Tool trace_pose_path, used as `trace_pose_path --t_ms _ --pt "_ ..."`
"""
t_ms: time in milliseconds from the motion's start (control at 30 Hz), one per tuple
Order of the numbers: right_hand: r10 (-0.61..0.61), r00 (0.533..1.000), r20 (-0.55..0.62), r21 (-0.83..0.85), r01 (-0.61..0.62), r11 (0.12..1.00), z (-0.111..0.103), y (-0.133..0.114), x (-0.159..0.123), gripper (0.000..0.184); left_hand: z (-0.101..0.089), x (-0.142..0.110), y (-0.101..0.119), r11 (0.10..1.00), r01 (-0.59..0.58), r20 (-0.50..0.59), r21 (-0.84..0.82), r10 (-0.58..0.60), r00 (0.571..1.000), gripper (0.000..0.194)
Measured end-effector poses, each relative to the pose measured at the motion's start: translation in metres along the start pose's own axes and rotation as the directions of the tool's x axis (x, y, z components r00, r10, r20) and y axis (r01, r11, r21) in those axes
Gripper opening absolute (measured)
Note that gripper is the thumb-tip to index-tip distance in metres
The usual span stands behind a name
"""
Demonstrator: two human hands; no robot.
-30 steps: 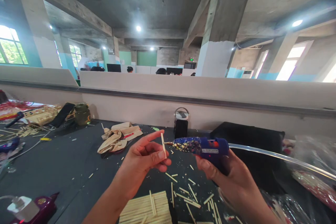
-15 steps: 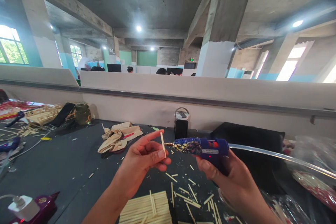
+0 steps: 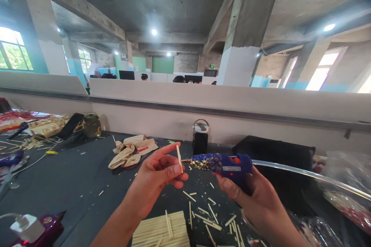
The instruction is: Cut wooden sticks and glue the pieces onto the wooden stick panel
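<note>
"Concrete beams (image 3: 87, 11) cross the ceiling at the top of the frame, and a pale partition (image 3: 203, 93) runs behind a dark bench (image 3: 81, 179). Who is at work?"

"A person, both bare hands above the bench. Just left of center, the left hand (image 3: 159, 175) pinches a short wooden stick (image 3: 179, 157), held nearly upright between thumb and fingers."

"And the right hand (image 3: 256, 193)?"

"Right of center, wrapped around the grip of a blue glue gun (image 3: 218, 163), its nozzle pointing left at the stick's side. Whether the tip touches the wood is too fine to tell. A clear glue rod (image 3: 304, 176) curves from the gun's back toward the right edge."

"Below them?"

"At bottom center, a panel of sticks (image 3: 150, 232) laid side by side, with a few more resting on top. Loose sticks (image 3: 190, 214) lie scattered to its right."

"Farther off?"

"A crumpled beige cloth (image 3: 123, 158) left of center, a glass jar (image 3: 92, 126) near the partition at left, and a white plug (image 3: 27, 229) on a purple device (image 3: 51, 224) at lower left."
</note>
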State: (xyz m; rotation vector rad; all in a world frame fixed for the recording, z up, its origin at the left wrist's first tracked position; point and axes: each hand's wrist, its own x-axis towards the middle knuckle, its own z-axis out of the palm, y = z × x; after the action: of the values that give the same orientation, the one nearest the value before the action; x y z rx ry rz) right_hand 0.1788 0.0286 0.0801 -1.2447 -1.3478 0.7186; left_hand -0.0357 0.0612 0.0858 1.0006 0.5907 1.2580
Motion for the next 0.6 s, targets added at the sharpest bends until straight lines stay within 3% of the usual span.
trace_pose_path --t_ms 600 --pt "0.010 1.000 -0.015 -0.009 -0.010 1.000 0.0009 -0.0030 -0.0016 0.039 -0.0012 0.0002 0.0006 1.000 -0.007 -0.010 -0.001 0.007 1.000 0.048"
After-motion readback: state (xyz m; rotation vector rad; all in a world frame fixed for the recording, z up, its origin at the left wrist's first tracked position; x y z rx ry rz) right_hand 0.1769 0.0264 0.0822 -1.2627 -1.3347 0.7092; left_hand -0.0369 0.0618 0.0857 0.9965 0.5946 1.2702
